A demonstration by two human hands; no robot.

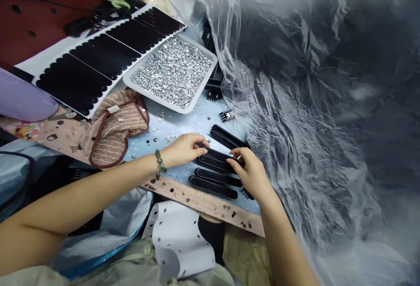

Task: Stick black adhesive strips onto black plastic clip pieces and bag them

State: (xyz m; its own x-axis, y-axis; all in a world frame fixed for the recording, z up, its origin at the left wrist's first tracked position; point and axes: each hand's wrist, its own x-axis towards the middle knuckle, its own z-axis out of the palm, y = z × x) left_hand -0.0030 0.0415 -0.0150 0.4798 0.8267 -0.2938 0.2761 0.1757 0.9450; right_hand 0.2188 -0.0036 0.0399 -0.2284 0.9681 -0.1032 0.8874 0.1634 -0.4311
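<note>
Several long black plastic bars with rounded ends lie side by side on the light blue tabletop. One black bar (216, 155) lies between my hands. My left hand (185, 149), with a green bead bracelet (160, 160) at the wrist, pinches its left end. At the other end, my right hand (251, 170) closes thumb and fingers on it, partly covering that end. Nearer to me are two more black bars (213, 187), roughly parallel. Beyond my hands lies another group of black bars (226, 136).
A white tray (193, 107) of small metal washers stands behind, with loose washers (169, 137) on the table. Sheets of black rounded strips (95, 65) lean at the left beside a brown striped cloth (111, 141). Clear plastic sheeting (295, 115) fills the right. Light green scissors (115, 0) lie behind.
</note>
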